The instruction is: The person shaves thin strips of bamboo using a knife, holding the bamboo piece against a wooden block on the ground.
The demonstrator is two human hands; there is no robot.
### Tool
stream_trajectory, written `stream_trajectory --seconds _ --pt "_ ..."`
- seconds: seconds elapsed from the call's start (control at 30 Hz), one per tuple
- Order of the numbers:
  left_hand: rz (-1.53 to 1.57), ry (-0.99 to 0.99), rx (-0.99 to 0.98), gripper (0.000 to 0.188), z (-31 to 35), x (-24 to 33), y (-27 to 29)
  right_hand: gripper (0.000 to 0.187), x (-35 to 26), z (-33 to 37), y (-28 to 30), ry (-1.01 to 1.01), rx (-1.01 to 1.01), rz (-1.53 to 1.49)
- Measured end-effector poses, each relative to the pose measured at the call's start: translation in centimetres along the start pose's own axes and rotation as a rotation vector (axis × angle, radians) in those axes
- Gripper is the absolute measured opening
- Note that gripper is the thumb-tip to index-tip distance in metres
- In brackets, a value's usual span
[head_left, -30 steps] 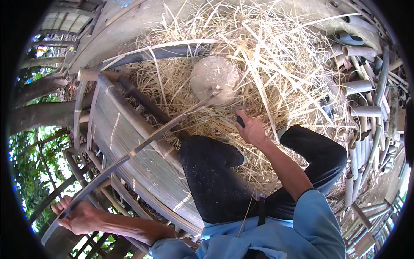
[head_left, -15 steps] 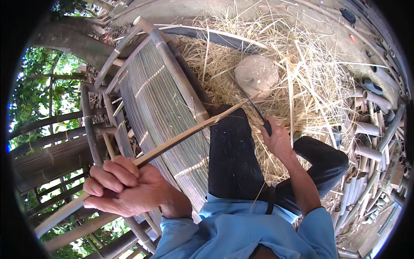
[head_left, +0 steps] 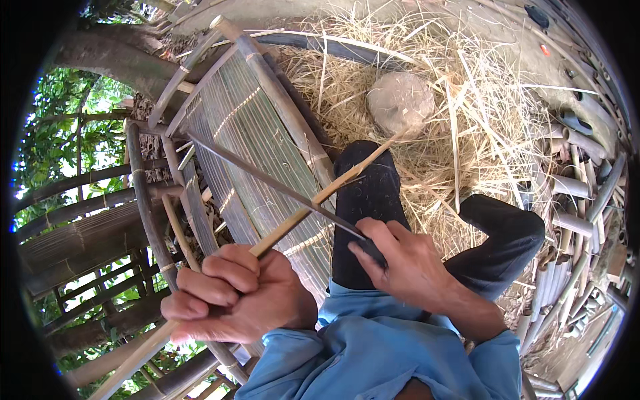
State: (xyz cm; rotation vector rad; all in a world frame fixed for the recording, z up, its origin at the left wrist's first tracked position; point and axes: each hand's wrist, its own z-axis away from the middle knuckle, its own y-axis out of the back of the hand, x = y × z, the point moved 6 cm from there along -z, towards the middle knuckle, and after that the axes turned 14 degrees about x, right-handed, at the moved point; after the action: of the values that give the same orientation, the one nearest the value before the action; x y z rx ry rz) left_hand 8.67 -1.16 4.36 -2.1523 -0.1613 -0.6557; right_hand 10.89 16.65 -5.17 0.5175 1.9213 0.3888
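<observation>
My left hand (head_left: 230,293) is closed round a long split bamboo strip (head_left: 283,230), pale on one face. The strip slants from the lower left up across my thigh, its far tip near the round chopping block (head_left: 400,103). In my right hand (head_left: 407,263) is the dark handle of a long, thin-bladed knife (head_left: 257,175). The blade points up and to the left and crosses the strip about midway between my left hand and the strip's far tip. Whether the edge bites into the bamboo I cannot tell.
A slatted bamboo bench (head_left: 243,120) stands at my left, with a bamboo railing (head_left: 87,177) beyond it. Pale shavings (head_left: 473,133) cover the ground around the block. Cut bamboo pieces (head_left: 573,223) are stacked along the right. My bent legs (head_left: 503,240) are below the block.
My right hand has come back toward my body and left, bringing the knife from the strip's far tip to its middle. My left hand has shifted slightly right with the strip.
</observation>
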Motion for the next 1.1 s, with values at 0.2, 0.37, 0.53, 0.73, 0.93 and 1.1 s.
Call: stream_trajectory --seconds 0.2,0.37,0.53,0.73,0.93,1.1 --pt "-0.059 -0.042 0.093 0.045 0.1 0.1 0.6 0.034 -1.8 1.3 -0.3 0.077 -0.075 -0.016" --pt "-0.049 -0.015 0.003 0.046 -0.8 -0.2 0.9 0.030 -1.2 0.8 -0.5 0.022 -0.116 0.018" --pt "0.002 0.002 -0.083 0.044 1.5 1.2 0.5 0.019 6.6 2.0 -0.6 -0.114 -0.043 0.237" --pt "0.022 -0.003 -0.114 0.043 1.7 1.3 0.2 0.022 2.4 1.1 0.3 -0.015 0.044 0.090" --pt "-0.005 -0.014 -0.074 0.041 0.9 1.0 0.6 0.030 0.8 0.9 1.9 -0.007 0.078 0.066" --pt "-0.161 0.037 0.047 0.046 1.7 1.5 0.7 0.031 -1.6 0.8 1.6 0.129 0.033 0.026"
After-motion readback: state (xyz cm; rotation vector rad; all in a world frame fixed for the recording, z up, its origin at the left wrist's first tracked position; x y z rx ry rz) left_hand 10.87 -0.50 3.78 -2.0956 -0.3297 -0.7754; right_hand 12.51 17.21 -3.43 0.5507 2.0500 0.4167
